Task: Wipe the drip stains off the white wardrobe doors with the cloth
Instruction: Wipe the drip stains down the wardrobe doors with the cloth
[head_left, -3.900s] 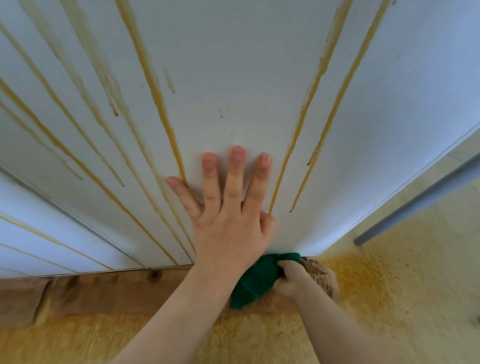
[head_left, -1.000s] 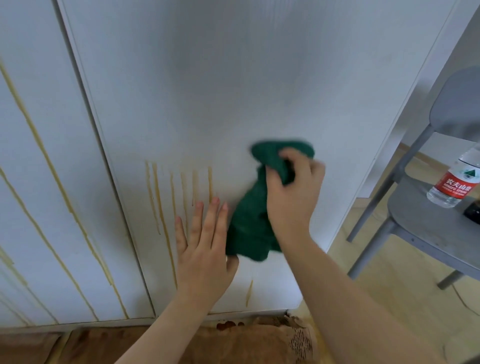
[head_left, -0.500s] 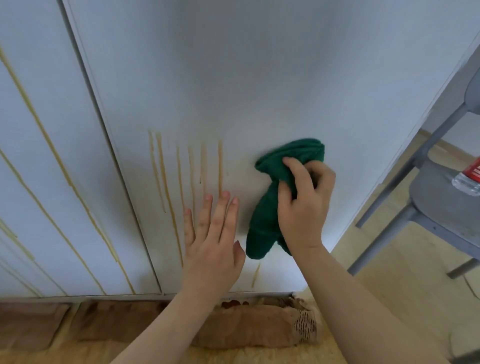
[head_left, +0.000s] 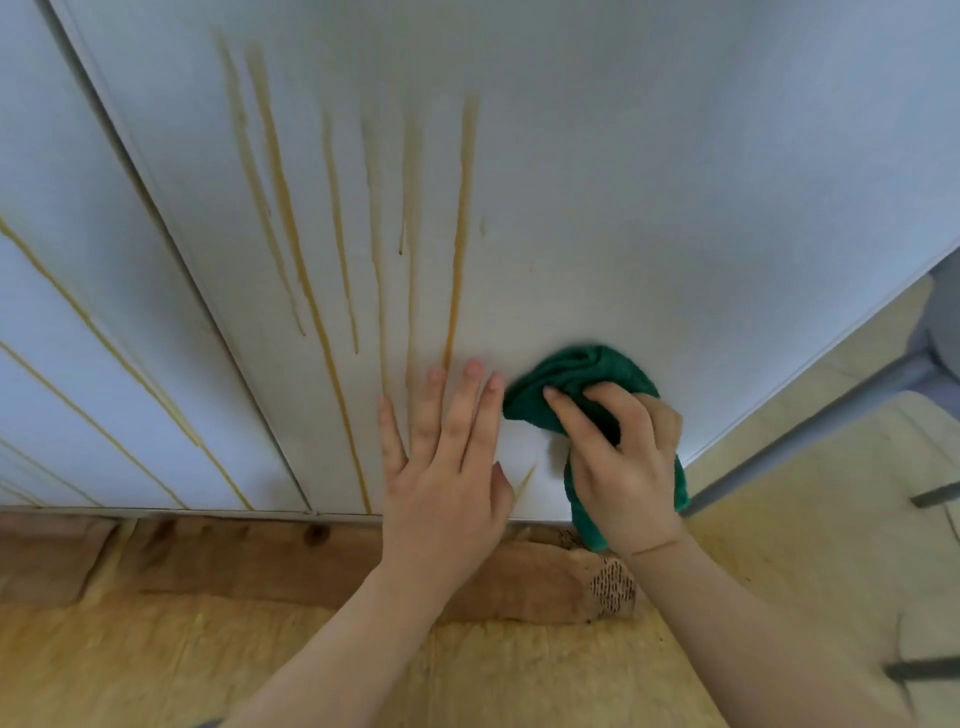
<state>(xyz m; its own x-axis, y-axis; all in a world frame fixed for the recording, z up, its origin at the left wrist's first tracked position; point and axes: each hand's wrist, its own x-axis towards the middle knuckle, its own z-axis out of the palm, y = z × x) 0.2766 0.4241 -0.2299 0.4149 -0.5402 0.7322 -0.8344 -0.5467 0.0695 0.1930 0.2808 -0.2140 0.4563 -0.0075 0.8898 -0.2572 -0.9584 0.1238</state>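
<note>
The white wardrobe door (head_left: 623, 182) fills the upper view. Several brown drip stains (head_left: 460, 223) run down its left half, and one short streak (head_left: 524, 480) sits low between my hands. My left hand (head_left: 447, 462) lies flat on the door with straight fingers, its fingertips at the stains' lower ends. My right hand (head_left: 618, 457) grips a bunched green cloth (head_left: 571, 371) and presses it on the door's lower right part. The neighbouring door (head_left: 78, 312) on the left carries long slanted drips.
Wet brown paper (head_left: 519, 577) lies along the wardrobe's base. The floor (head_left: 779, 519) is pale wood with yellow staining. A grey chair leg (head_left: 810, 436) slants past the door's right edge, with dark chair parts at the far right.
The view has tipped down and come closer to the door. My right hand has carried the cloth lower on the door. My left hand stays flat beside it.
</note>
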